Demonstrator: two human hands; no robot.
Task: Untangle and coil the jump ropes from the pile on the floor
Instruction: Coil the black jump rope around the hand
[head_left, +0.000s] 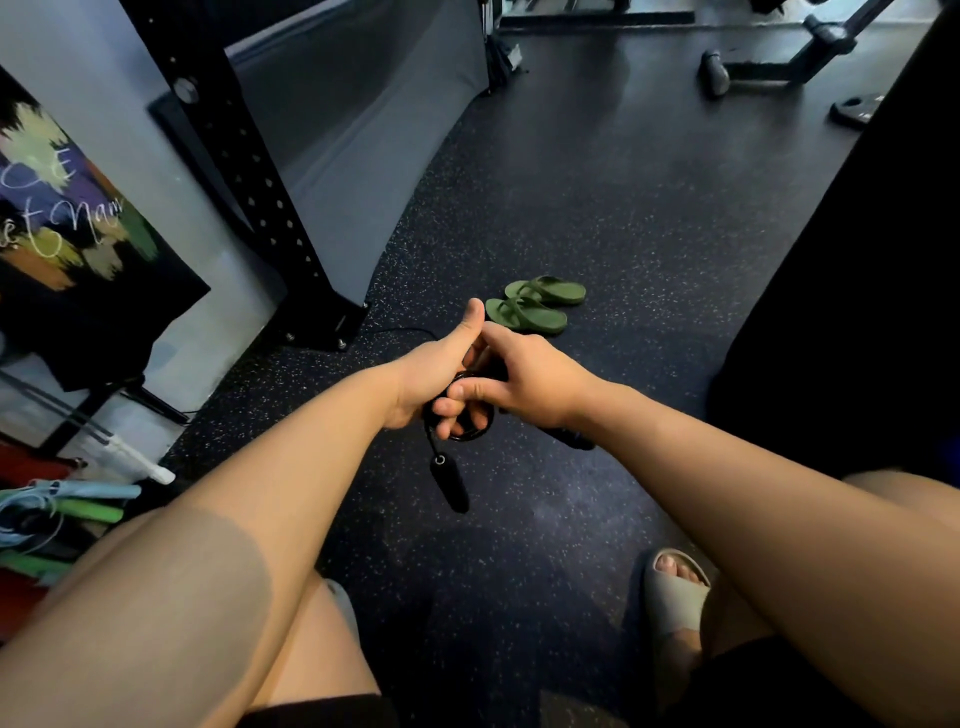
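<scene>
A black jump rope (470, 436) is wound into a small coil held above the dark floor in the middle of the view. My left hand (436, 366) grips the coil, thumb pointing up. My right hand (524, 382) meets it from the right, fingers curled round the same coil. One black handle (451, 486) dangles below the coil on a short length of rope. A second black handle (571, 439) pokes out under my right wrist. More ropes with light blue and green handles (78, 501) lie in a heap at the left edge.
A pair of green flip-flops (535, 306) lies on the speckled rubber floor (623, 208) just beyond my hands. A black rack post (244, 171) stands at the left beside a grey wall. Gym equipment (779, 57) sits far back right. My knees and a grey sandal (670, 592) fill the foreground.
</scene>
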